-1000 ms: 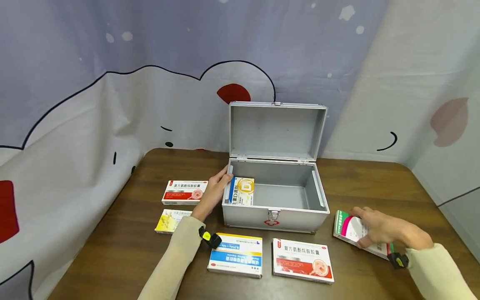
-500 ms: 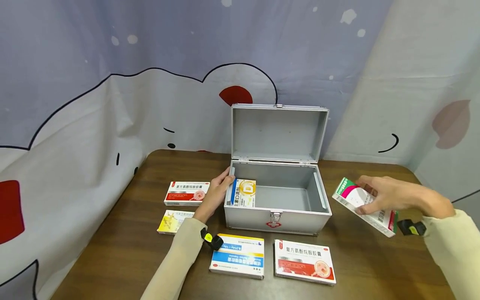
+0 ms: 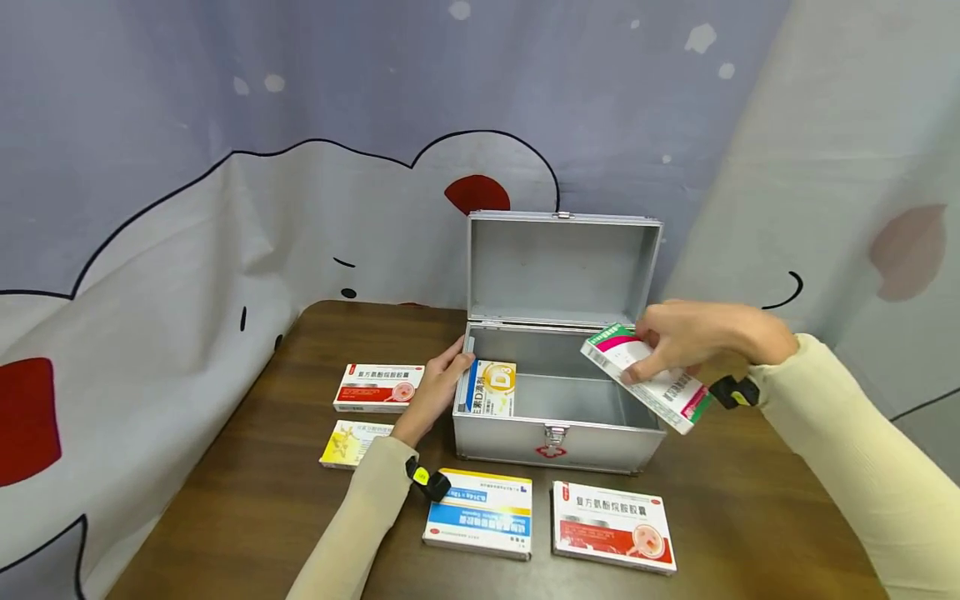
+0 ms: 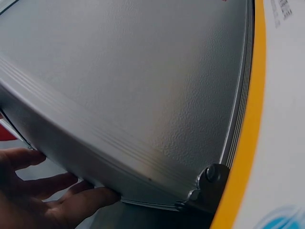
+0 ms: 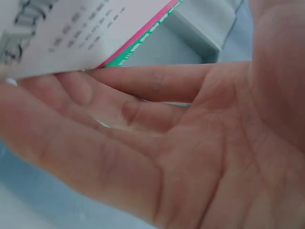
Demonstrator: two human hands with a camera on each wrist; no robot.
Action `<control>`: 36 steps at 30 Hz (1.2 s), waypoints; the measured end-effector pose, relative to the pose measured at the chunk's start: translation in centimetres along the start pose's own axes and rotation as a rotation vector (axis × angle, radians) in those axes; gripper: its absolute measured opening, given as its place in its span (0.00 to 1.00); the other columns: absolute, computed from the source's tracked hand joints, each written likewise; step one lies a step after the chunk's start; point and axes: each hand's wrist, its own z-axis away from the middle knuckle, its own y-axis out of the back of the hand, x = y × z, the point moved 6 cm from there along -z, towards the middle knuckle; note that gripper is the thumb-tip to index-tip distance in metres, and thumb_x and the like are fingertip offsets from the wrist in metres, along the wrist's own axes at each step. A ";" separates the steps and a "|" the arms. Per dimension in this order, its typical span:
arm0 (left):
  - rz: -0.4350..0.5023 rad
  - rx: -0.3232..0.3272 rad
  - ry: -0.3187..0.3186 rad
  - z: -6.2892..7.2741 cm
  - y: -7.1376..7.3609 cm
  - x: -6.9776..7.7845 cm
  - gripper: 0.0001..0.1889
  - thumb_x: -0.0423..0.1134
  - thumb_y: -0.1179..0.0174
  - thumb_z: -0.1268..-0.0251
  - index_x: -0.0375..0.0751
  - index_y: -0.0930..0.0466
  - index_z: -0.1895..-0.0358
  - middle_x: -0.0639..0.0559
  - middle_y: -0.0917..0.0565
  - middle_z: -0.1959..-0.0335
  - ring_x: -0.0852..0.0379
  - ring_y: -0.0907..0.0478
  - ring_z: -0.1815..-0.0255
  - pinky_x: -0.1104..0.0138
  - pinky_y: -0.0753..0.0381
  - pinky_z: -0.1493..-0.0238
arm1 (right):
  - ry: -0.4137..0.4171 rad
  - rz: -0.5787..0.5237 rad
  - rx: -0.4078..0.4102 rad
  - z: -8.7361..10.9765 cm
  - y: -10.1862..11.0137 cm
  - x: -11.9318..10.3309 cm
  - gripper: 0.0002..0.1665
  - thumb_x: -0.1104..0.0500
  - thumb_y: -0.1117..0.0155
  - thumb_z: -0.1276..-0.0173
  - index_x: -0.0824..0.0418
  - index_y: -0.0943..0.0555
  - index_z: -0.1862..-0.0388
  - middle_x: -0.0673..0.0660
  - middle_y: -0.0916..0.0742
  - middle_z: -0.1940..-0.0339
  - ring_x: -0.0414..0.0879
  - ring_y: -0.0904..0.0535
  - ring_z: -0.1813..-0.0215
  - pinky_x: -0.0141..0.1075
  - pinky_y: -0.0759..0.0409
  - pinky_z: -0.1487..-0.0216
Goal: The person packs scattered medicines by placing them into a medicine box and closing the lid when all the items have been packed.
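A silver first-aid case [image 3: 510, 437] with a red cross stands with its lid raised. Inside, at the left end, is a blue, white and yellow vitamin D box [image 3: 497, 387]. My left hand [image 3: 435, 390] holds the case's left wall, thumb at the rim; in the left wrist view its fingers [image 4: 71, 202] touch the outer side. Over the case's right end, my right hand [image 3: 678, 337] grips a white medicine box [image 3: 652, 379] with green and magenta ends, tilted. The right wrist view shows the same medicine box [image 5: 90, 33] against the fingers.
On the wooden table [image 3: 247, 492], two boxes lie left of the case: a red-and-white one [image 3: 378, 385] and a yellow-and-white one [image 3: 356, 440]. In front lie a blue, white and yellow box [image 3: 480, 517] and another red-and-white box [image 3: 613, 527]. A curtain [image 3: 337, 217] hangs behind.
My right hand has lifted the green-ended medicine box off the table at the right and carried it left, over the case. My left hand stays at the case's left wall.
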 end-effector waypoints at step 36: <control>0.012 -0.010 0.021 -0.9 0.3 -1.5 0.27 0.45 0.52 0.31 0.48 0.43 0.30 0.30 0.24 0.48 0.36 0.24 0.56 0.51 0.22 0.56 | -0.449 0.005 -0.109 -13.1 -5.1 -4.9 0.48 0.31 0.38 0.52 0.66 0.30 0.44 0.62 0.20 0.60 0.51 0.19 0.68 0.37 0.19 0.72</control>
